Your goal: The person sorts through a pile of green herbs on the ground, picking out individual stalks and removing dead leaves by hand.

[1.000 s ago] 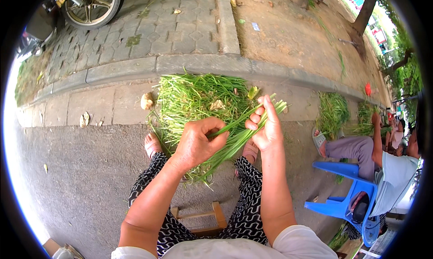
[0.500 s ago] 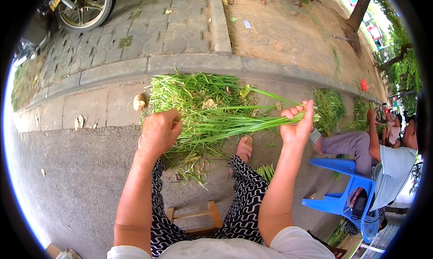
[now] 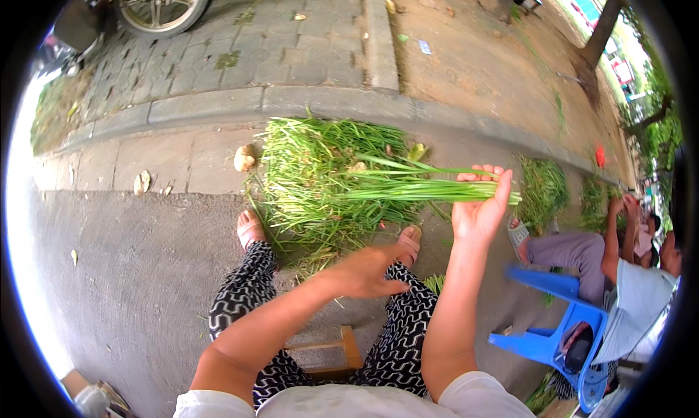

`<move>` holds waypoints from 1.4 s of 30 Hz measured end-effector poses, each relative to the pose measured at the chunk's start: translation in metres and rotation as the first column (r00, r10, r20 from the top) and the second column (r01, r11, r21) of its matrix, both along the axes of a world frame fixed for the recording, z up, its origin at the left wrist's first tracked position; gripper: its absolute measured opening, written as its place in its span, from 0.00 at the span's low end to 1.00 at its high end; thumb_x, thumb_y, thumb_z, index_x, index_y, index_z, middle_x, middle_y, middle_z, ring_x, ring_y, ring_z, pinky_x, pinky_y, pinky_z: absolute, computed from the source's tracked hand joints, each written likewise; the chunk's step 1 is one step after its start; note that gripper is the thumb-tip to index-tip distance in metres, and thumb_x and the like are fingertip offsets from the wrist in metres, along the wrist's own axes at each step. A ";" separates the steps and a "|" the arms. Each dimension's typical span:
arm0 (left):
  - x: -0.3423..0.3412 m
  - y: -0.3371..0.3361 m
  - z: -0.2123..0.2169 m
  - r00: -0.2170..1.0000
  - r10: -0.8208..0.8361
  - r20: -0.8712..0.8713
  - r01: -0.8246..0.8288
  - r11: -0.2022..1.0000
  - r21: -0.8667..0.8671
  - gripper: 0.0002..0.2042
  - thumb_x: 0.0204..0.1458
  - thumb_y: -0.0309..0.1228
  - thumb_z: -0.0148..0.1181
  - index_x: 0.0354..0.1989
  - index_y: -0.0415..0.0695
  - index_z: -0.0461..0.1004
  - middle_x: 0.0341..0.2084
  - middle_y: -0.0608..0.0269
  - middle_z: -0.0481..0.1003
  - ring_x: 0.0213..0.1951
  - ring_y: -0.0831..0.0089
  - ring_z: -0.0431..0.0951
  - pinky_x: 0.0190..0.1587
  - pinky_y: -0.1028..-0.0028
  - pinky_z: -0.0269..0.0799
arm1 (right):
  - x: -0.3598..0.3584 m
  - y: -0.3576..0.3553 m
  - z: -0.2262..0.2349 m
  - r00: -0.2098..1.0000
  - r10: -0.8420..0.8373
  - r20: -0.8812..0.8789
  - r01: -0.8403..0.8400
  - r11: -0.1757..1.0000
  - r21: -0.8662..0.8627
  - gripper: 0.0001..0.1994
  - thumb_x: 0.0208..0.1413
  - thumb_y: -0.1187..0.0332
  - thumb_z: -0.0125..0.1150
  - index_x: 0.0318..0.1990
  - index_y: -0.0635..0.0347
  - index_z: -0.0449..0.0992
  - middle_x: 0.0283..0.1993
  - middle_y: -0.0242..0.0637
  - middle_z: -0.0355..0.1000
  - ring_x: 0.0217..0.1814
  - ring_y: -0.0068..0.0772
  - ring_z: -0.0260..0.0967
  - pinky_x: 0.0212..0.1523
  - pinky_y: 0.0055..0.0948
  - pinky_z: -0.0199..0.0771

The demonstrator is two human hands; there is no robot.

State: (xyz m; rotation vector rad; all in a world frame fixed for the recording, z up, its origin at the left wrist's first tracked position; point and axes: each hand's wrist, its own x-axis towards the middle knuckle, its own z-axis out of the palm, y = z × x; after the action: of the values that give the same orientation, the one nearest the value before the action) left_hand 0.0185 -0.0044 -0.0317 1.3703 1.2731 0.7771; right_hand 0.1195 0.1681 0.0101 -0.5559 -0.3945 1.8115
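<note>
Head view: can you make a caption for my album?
The right hand holds a bunch of long green stalks near a loose pile; the left hand hangs near patterned trousers.

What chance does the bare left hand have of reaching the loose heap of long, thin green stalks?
Probably yes: the bare left hand looks empty and close to the loose heap of long, thin green stalks, and nothing visible seems to block the heap's near side.

The left grip [image 3: 366,271] is blurred, the motorcycle wheel [image 3: 157,12] cropped above.
</note>
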 end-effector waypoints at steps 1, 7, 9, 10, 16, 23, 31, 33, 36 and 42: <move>0.005 0.005 0.004 0.961 0.095 0.259 -0.075 0.994 -0.084 0.37 0.45 0.45 0.60 0.60 0.40 0.51 0.52 0.51 0.64 0.55 0.61 0.63 0.56 0.65 0.61 | -0.005 -0.005 -0.001 0.998 0.043 -0.053 -0.043 0.999 -0.010 0.09 0.56 0.60 0.52 0.31 0.54 0.66 0.32 0.30 0.65 0.35 0.30 0.62 0.35 0.29 0.66; -0.010 0.032 0.004 0.120 0.432 0.894 -0.524 0.792 -0.313 0.37 0.51 0.42 0.56 0.62 0.40 0.41 0.58 0.54 0.56 0.60 0.63 0.54 0.60 0.64 0.51 | -0.043 -0.056 -0.017 0.946 0.316 -0.070 -0.316 0.949 0.013 0.10 0.58 0.59 0.49 0.32 0.54 0.66 0.33 0.32 0.67 0.38 0.32 0.66 0.43 0.38 0.69; -0.028 0.031 0.012 -0.035 0.469 0.883 -0.560 0.722 -0.406 0.23 0.54 0.36 0.51 0.57 0.42 0.55 0.53 0.56 0.64 0.55 0.69 0.62 0.58 0.64 0.55 | -0.048 -0.062 -0.020 0.948 0.310 -0.065 -0.314 0.948 -0.060 0.09 0.58 0.60 0.48 0.32 0.55 0.66 0.33 0.31 0.68 0.38 0.32 0.67 0.44 0.36 0.69; -0.035 0.029 0.015 -0.053 0.455 0.889 -0.593 0.702 -0.394 0.21 0.55 0.35 0.50 0.55 0.42 0.58 0.50 0.57 0.66 0.54 0.69 0.64 0.57 0.65 0.57 | -0.048 -0.061 -0.022 0.951 0.301 -0.064 -0.306 0.946 -0.103 0.09 0.58 0.60 0.48 0.32 0.55 0.66 0.33 0.31 0.68 0.38 0.32 0.67 0.44 0.36 0.69; -0.061 0.026 0.021 -0.143 0.363 0.921 -0.656 0.662 -0.362 0.13 0.56 0.34 0.49 0.47 0.42 0.64 0.41 0.61 0.71 0.48 0.67 0.69 0.53 0.68 0.63 | -0.033 -0.047 -0.034 0.936 0.331 -0.121 -0.349 0.921 -0.176 0.09 0.58 0.61 0.48 0.33 0.56 0.66 0.33 0.33 0.69 0.38 0.32 0.68 0.43 0.34 0.69; -0.087 0.020 0.038 -0.142 0.497 0.856 -0.749 0.512 -0.421 0.13 0.58 0.39 0.43 0.42 0.42 0.66 0.24 0.65 0.70 0.33 0.70 0.71 0.41 0.71 0.68 | -0.049 -0.102 -0.044 0.868 0.496 0.040 -0.413 0.764 -0.496 0.11 0.59 0.60 0.45 0.32 0.58 0.66 0.31 0.38 0.70 0.33 0.30 0.69 0.35 0.30 0.72; -0.111 0.001 0.040 -0.044 0.526 0.849 -0.775 0.518 -0.361 0.19 0.59 0.46 0.40 0.38 0.41 0.67 0.10 0.70 0.60 0.11 0.81 0.53 0.16 0.79 0.52 | -0.038 -0.180 -0.039 0.399 0.870 -0.290 -0.847 0.229 -0.479 0.22 0.55 0.50 0.50 0.43 0.62 0.70 0.35 0.37 0.71 0.30 0.31 0.71 0.29 0.29 0.71; -0.112 -0.002 0.040 0.063 0.574 0.816 -0.772 0.546 -0.324 0.19 0.59 0.46 0.39 0.38 0.41 0.67 0.09 0.70 0.60 0.11 0.82 0.52 0.15 0.80 0.51 | -0.028 -0.186 -0.033 -0.094 0.995 -0.031 -0.972 -0.099 -0.214 0.21 0.54 0.55 0.55 0.46 0.62 0.69 0.39 0.36 0.69 0.31 0.30 0.70 0.29 0.28 0.71; -0.100 -0.004 0.039 0.196 0.594 0.781 -0.692 0.648 -0.318 0.19 0.59 0.46 0.39 0.38 0.41 0.68 0.09 0.70 0.60 0.10 0.82 0.51 0.14 0.81 0.48 | -0.023 -0.167 -0.026 -0.204 0.948 0.244 -0.978 -0.210 0.000 0.21 0.51 0.61 0.60 0.50 0.63 0.67 0.39 0.37 0.69 0.30 0.27 0.69 0.28 0.25 0.72; -0.075 0.000 0.031 0.356 0.566 0.744 -0.387 0.814 -0.434 0.17 0.59 0.42 0.41 0.36 0.40 0.69 0.08 0.70 0.60 0.09 0.83 0.52 0.13 0.81 0.47 | -0.015 -0.073 -0.012 0.499 0.861 -0.102 -0.825 0.508 0.248 0.15 0.56 0.67 0.52 0.51 0.58 0.67 0.44 0.40 0.72 0.33 0.30 0.74 0.20 0.26 0.70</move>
State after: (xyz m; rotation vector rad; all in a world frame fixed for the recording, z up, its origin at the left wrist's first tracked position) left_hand -0.0564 -0.0049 -0.0006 0.2433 0.8520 1.4790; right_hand 0.1045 0.0949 -0.0022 0.0216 -0.7593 2.7388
